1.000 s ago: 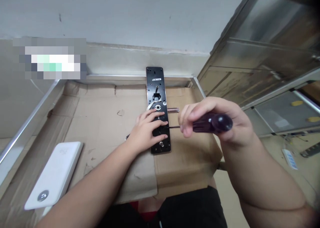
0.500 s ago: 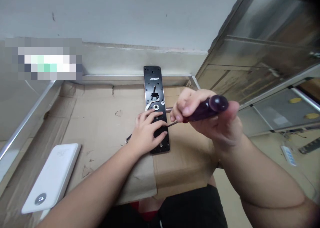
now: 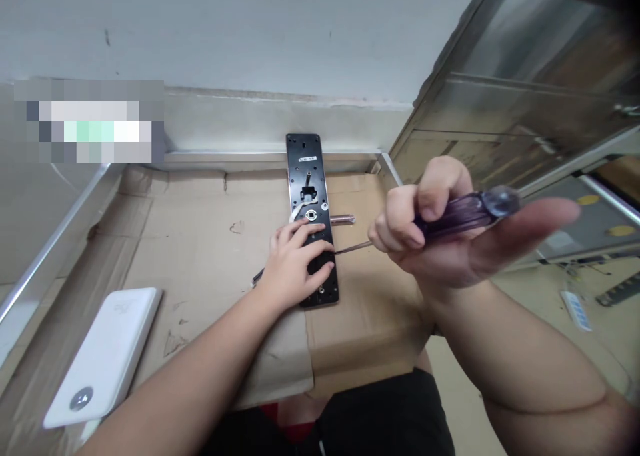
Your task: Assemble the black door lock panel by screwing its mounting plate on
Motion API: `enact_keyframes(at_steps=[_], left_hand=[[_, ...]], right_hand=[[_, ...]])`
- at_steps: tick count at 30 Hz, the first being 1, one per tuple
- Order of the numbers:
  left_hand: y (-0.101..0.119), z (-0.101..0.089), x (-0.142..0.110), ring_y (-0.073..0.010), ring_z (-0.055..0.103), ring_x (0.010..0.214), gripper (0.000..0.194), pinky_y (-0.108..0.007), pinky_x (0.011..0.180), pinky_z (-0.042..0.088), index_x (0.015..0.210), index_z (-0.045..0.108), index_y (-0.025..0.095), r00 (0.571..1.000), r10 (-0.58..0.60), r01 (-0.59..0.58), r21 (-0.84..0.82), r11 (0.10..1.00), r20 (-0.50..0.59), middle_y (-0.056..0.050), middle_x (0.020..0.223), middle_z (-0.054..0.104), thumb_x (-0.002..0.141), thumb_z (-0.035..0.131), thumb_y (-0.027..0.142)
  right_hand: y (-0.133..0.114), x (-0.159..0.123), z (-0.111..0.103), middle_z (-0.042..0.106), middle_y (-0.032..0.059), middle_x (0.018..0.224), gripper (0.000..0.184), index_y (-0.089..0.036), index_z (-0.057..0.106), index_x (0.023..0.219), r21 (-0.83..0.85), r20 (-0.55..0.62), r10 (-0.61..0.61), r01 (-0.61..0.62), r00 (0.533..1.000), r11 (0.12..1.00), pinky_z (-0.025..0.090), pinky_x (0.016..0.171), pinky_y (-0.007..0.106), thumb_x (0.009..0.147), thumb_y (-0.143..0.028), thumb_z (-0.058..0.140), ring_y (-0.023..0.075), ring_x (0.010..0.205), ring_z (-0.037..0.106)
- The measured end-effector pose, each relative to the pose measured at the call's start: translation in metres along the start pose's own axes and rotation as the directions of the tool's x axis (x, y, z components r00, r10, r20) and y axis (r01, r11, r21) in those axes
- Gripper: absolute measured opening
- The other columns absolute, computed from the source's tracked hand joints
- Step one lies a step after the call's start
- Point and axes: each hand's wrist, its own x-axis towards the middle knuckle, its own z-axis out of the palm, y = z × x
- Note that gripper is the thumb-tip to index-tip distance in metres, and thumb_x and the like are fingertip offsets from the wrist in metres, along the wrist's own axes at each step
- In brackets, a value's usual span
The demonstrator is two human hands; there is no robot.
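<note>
A long black door-lock panel (image 3: 305, 155) lies with its screw-holed face up, a short spindle and a pale cable showing near its middle. My left hand (image 3: 294, 259) rests on the lower half, fingers spread and pressing on it, covering part of the face. In my right hand (image 3: 450, 236) is a screwdriver with a translucent purple handle (image 3: 455, 217). Its thin shaft (image 3: 354, 247) points left to the panel's right edge, beside my left index fingertip. My right thumb is stretched out along the handle's end. Where exactly the tip sits cannot be made out.
A shiny reddish bar (image 3: 343, 220) sticks out right from under the panel. Brown cardboard (image 3: 200, 243) covers the metal-rimmed table. A white power bank (image 3: 107, 356) lies at the left. A cabinet (image 3: 520, 96) stands to the right, and a power strip (image 3: 577, 311) lies on the floor.
My right hand has moved to the right and turned, its thumb now extended, and more of the screwdriver shaft shows. My left hand and the lock panel have stayed in place.
</note>
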Motion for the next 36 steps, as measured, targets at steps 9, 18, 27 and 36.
enact_keyframes(at_steps=[9, 18, 27, 36], left_hand=[[0.004, 0.0, 0.001, -0.0342, 0.033, 0.142, 0.018, -0.059, 0.115, 0.028, 0.105, 0.072, 0.028, 1.0, 0.004, -0.005, 0.1, 0.995, 0.011, -0.005, 0.144, 0.055, 0.091, 0.061, 0.031], [0.029, -0.016, 0.026, -0.0312, 0.059, 0.108, 0.016, -0.06, 0.103, 0.033, 0.086, 0.071, 0.021, 0.986, 0.068, -0.122, 0.382, 0.916, 0.152, -0.009, 0.103, 0.07, 0.09, 0.057, 0.025], [0.046, -0.014, 0.063, -0.0292, 0.07, 0.077, 0.022, -0.036, 0.064, 0.046, 0.091, 0.072, 0.01, 0.827, 0.035, -0.333, 0.439, 0.834, 0.561, -0.018, 0.088, 0.073, 0.083, 0.052, 0.005], [0.034, -0.009, 0.058, -0.0311, 0.07, 0.082, 0.027, -0.04, 0.073, 0.048, 0.095, 0.072, 0.007, 0.825, 0.145, -0.378, 0.343, 0.86, 0.547, -0.022, 0.091, 0.071, 0.084, 0.048, -0.001]], right_hand=[[-0.004, 0.01, -0.018, 0.046, -0.0066, 0.055, 0.06, -0.024, 0.05, 0.075, -0.02, 0.032, -0.043, 0.044, 0.999, 0.999, 0.029, 0.037, 0.023, 0.078, -0.085, 0.05, 0.0062, 0.037, 0.027], [-0.016, 0.024, -0.05, 0.033, -0.0076, 0.047, 0.061, -0.024, 0.046, 0.064, 0.007, -0.269, -0.07, 0.074, 0.961, 0.997, 0.008, 0.035, 0.024, 0.078, -0.083, 0.05, 0.006, 0.033, 0.014], [-0.003, 0.025, -0.062, 0.032, -0.0084, 0.051, 0.057, -0.026, 0.044, 0.066, -0.022, -0.384, -0.013, 0.005, 0.923, 1.0, 0.008, 0.039, 0.026, 0.078, -0.081, 0.053, 0.0065, 0.037, 0.013], [0.008, 0.027, -0.066, 0.036, -0.0087, 0.049, 0.06, -0.024, 0.042, 0.067, 0.035, -0.407, 0.015, -0.001, 0.913, 0.999, 0.01, 0.037, 0.022, 0.078, -0.081, 0.055, 0.0039, 0.034, 0.016]])
